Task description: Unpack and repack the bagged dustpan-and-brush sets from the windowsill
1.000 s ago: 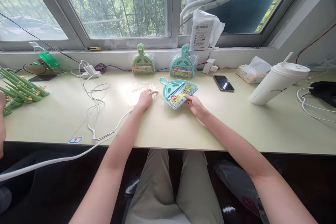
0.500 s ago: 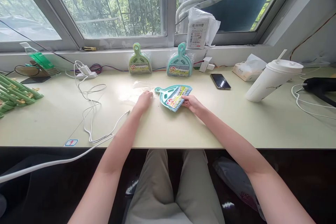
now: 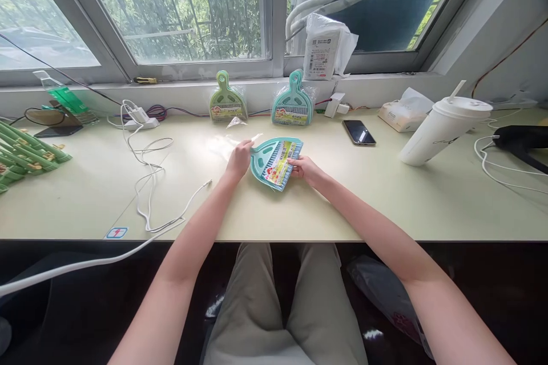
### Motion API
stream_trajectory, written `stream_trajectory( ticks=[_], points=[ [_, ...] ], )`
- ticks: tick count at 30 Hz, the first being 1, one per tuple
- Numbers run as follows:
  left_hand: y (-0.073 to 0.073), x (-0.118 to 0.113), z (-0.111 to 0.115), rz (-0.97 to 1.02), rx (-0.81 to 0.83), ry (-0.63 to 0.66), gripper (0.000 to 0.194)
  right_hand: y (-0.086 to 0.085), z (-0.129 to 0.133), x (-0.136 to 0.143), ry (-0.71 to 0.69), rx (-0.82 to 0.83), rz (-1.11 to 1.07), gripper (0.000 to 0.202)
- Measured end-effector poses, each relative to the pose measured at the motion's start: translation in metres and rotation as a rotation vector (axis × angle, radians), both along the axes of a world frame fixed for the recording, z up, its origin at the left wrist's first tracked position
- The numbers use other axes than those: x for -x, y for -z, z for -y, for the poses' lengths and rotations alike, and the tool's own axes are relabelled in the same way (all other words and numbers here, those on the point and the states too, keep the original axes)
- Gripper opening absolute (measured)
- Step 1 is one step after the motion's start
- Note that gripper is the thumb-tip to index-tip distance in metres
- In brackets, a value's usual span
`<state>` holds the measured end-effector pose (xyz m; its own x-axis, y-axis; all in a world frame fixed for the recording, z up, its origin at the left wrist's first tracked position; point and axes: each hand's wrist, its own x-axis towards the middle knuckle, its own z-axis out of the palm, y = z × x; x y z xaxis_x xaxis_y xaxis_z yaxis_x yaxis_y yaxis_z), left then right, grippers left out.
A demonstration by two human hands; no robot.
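Note:
My right hand [image 3: 307, 170] grips the wide front edge of a teal mini dustpan [image 3: 264, 163], with a brush and a printed label card [image 3: 279, 164] lying in it. The set is held at a tilt just over the desk. My left hand [image 3: 240, 161] is closed on a crumpled clear plastic bag [image 3: 231, 140], at the handle end of the dustpan. The handle's tip is hidden there, and I cannot tell whether these fingers also grip it. Behind, a wrapped green dustpan set [image 3: 228, 100] and a wrapped teal one [image 3: 293, 101] lean against the sill.
On the right are a phone [image 3: 358, 132], a tissue pack [image 3: 405, 114] and a tilted white cup [image 3: 445, 131] with a straw. White cables [image 3: 149, 182] run along the left, near green bundled stalks [image 3: 29, 154]. A plastic-wrapped box [image 3: 325, 48] stands on the sill.
The dustpan has shifted slightly left and toward me, and turned a little. Its handle has come to my left hand, which has moved slightly. The clear bag has bunched up above that hand.

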<state>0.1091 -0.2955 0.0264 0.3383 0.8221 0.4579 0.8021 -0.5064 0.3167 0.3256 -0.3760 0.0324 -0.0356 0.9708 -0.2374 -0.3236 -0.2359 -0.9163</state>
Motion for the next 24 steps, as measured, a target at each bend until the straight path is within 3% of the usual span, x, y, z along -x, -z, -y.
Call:
stream_trajectory(
  ticks=[4, 12, 16, 20, 22, 24],
  points=[
    [-0.002, -0.007, 0.005, 0.055, -0.018, 0.078, 0.051, 0.001, -0.001, -0.001, 0.036, -0.050, -0.022, 0.014],
    [-0.004, -0.002, 0.002, 0.117, -0.062, 0.009, 0.051, 0.007, -0.002, -0.011, 0.213, -0.097, -0.082, 0.015],
    [-0.002, -0.003, 0.001, 0.129, -0.044, 0.049, 0.051, 0.006, -0.001, -0.008, 0.140, -0.081, -0.063, 0.013],
    [0.000, -0.010, 0.007, 0.155, -0.035, 0.231, 0.046, 0.002, 0.001, -0.001, 0.041, -0.050, -0.035, 0.013],
    [-0.003, -0.016, 0.015, 0.192, -0.040, 0.311, 0.043, 0.001, 0.002, 0.003, 0.031, -0.068, -0.034, 0.012],
    [-0.008, -0.021, 0.025, 0.256, -0.067, 0.298, 0.040, 0.000, 0.004, 0.006, 0.061, -0.099, -0.049, 0.010]
  ],
)
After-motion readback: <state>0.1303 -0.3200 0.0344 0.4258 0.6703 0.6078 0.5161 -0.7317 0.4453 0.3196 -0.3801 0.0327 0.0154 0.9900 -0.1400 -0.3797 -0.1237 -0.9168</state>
